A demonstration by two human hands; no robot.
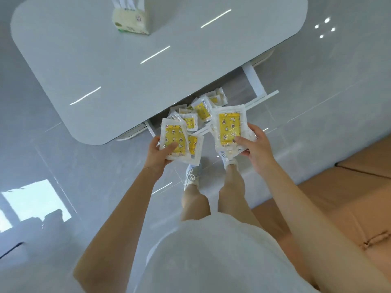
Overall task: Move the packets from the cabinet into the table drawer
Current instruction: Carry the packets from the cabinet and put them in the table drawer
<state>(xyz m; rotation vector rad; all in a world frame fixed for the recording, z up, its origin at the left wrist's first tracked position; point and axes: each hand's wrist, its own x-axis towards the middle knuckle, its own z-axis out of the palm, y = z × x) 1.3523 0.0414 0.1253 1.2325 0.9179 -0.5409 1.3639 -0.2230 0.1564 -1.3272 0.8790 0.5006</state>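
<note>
I look straight down at an open table drawer [257,82] pulled out from under a glossy grey table [105,66]. Several clear packets with yellow star-patterned inserts [200,109] lie loose in the drawer. My left hand [160,152] grips a small stack of these packets [174,137] just in front of the drawer's near corner. My right hand [256,144] holds another stack of packets [229,126] over the drawer's front edge, thumb pressed on top. The cabinet is out of view.
A tissue pack [132,21] stands at the table's far side. A tan sofa [349,197] fills the lower right. My legs and white shoes [192,176] stand on the shiny tiled floor right below the drawer.
</note>
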